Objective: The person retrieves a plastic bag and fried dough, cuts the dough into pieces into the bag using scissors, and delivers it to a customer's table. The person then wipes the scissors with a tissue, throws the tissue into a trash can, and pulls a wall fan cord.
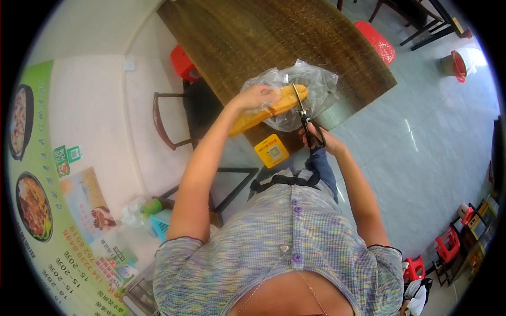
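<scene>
Over the near edge of the wooden table, my left hand (259, 99) grips a long yellow fried dough stick (252, 120), its fingers partly covered by clear plastic. My right hand (319, 138) is closed round the black handles of a pair of scissors (302, 111). The scissor blades point away from me and lie across the far end of the dough, the blades apart. A crumpled clear plastic bag (320, 87) spreads under and around the dough.
The wooden table (274, 37) stretches ahead, with a yellow QR-code card (272, 150) at its near edge. A dark chair (203, 105) stands at the left. Red stools (375, 42) and a bucket (454, 66) stand on the right side. A menu wall (63, 158) is at the left.
</scene>
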A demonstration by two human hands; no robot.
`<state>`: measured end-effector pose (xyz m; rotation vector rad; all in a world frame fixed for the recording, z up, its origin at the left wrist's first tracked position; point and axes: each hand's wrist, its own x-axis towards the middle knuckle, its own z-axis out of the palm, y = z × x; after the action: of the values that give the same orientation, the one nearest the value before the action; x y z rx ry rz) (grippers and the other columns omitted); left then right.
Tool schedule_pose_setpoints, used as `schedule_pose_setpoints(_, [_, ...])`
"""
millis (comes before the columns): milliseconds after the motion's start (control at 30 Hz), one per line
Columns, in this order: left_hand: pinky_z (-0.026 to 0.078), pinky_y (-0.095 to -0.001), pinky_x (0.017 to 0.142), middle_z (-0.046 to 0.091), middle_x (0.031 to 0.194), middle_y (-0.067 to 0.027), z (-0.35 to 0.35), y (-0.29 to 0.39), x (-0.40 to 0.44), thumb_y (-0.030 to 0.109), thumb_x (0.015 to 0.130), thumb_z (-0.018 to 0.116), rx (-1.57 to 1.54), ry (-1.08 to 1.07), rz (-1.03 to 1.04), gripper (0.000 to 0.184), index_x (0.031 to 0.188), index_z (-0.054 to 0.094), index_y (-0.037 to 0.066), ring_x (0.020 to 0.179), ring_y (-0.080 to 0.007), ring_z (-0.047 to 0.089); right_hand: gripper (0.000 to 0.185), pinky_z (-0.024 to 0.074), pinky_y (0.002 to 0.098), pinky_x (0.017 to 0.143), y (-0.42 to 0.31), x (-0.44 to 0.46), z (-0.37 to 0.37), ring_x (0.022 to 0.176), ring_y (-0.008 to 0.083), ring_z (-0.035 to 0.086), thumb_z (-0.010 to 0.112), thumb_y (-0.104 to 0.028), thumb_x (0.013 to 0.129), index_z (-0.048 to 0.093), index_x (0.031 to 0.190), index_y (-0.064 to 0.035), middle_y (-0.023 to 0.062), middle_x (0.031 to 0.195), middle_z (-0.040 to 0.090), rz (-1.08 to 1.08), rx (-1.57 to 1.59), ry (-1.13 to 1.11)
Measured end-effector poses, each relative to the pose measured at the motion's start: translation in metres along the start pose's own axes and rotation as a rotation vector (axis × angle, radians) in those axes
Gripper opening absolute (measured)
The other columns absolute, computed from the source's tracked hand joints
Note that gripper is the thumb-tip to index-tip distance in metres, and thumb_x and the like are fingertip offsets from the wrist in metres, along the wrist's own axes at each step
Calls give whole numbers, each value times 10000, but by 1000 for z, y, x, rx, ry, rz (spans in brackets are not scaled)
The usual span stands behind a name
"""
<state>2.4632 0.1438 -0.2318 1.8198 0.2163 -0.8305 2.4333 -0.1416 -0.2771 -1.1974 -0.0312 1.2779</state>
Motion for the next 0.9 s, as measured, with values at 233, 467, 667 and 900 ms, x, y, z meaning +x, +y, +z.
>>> schedule_pose_setpoints(233, [415,-265,807,616,1038,-66,-10,-11,8,374,800,615,64,4,-65,469,1128,575,40,926,-123,530,524,354,223,494,7,2,3,534,104,495,491,-542,834,559,817,-23,24,609,518,-47,-6,40])
schedule_pose_setpoints(467, [425,-231,704,591,925,-8,-5,-17,13,315,840,597,-41,-76,21,396,1075,577,-2,822,-69,503,496,347,232,483,22,-2,3,522,101,489,501,-515,841,560,781,-26,20,594,512,-101,-10,91])
schedule_pose_setpoints(667, [427,-233,699,604,873,0,4,2,6,290,841,597,134,-135,-167,329,1005,620,5,795,-69,511,529,346,227,476,18,-1,4,535,99,499,484,-555,832,566,788,-35,16,601,519,-29,42,67])
schedule_pose_setpoints(900, [435,-253,739,625,938,-55,4,-10,10,285,829,604,104,33,24,385,1070,594,-14,826,-95,533,563,352,224,489,31,7,3,543,97,496,462,-593,822,564,837,-40,19,608,528,-84,31,143])
